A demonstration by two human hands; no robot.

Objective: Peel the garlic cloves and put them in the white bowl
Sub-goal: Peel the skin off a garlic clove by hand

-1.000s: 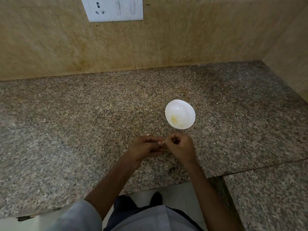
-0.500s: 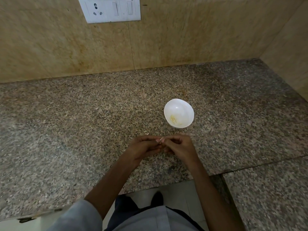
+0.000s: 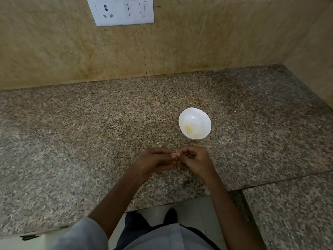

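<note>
Left hand: is being held with curled fingers over the near part of the tabletop, its fingertips meeting those of the other hand.
Right hand: is being held curled likewise, thumb and fingers drawn together at the same spot.
Garlic clove: is being pinched between the fingertips of both hands; it is being largely hidden by them, so the extent of its skin cannot be told.
White bowl: is being left upright on the tabletop, just beyond the right hand and apart from it.
Peeled pieces: are being held in the bottom of the bowl.
Skin sliver: is being left on the tabletop just beyond the left hand.
Switch plate: is being carried by the back wall.
</note>
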